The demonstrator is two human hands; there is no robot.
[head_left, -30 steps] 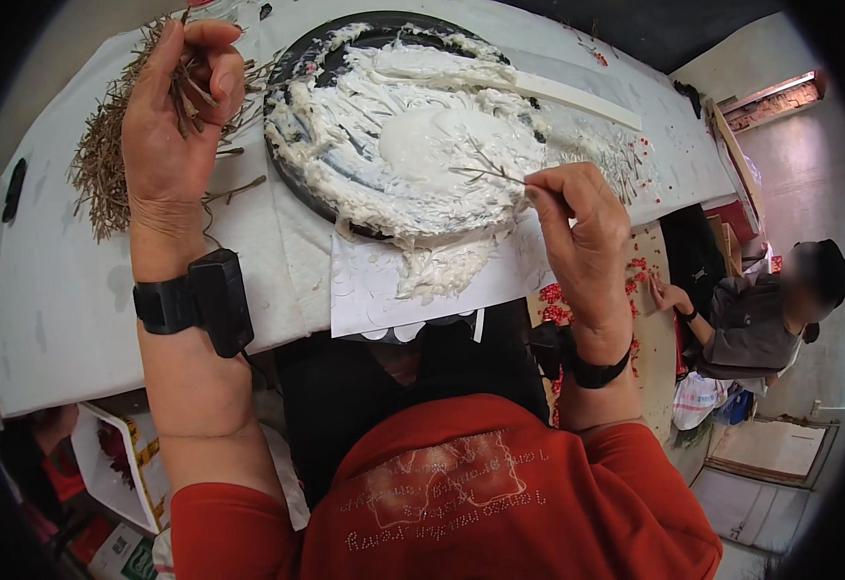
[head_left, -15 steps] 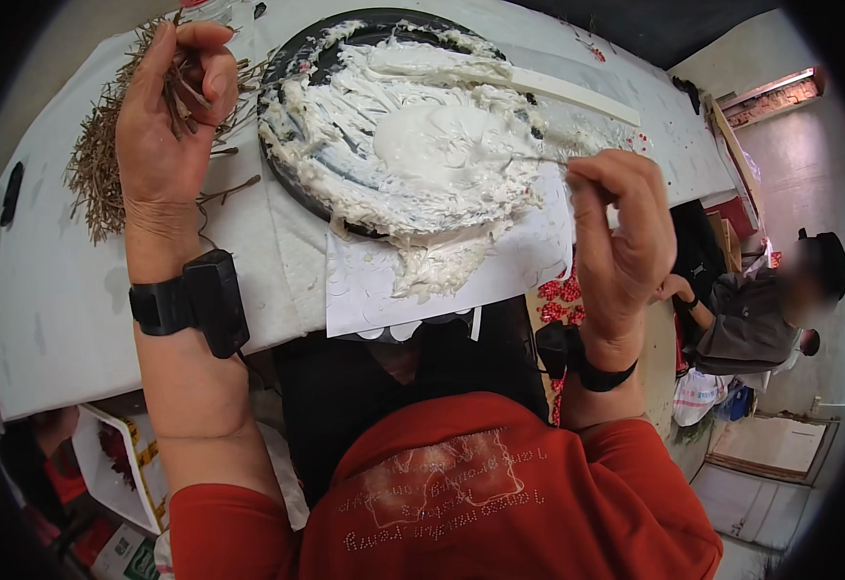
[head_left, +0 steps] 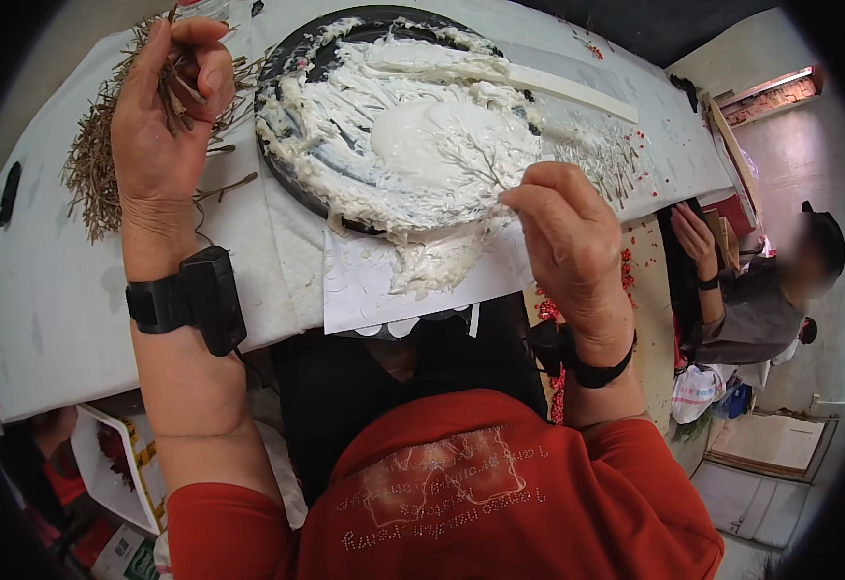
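With my right hand (head_left: 572, 232) I'm pinching the stem end of a thin branched twig (head_left: 485, 162) between thumb and fingertips. Its forked tips point up and to the left of that hand, over the wet white paste (head_left: 413, 140); I can't tell how far they sink in. The paste is smeared thickly across a round black tray (head_left: 292, 191), left of my right hand and right of my left hand (head_left: 163, 140). That left hand is raised and half curled, a few brown twigs (head_left: 179, 97) held between its thumb and fingers. Just left of it lies a heap of dry twigs (head_left: 94, 174). Beyond my right hand, a flat white strip (head_left: 577, 93) reaches off the tray, with whitish sprigs (head_left: 620, 169) to the right. Under the tray's near edge, left of my right hand, is a paper sheet (head_left: 355, 290). Red berries (head_left: 627, 271) lie close by my right wrist, and a co-worker's hand (head_left: 695, 237) is farther right.
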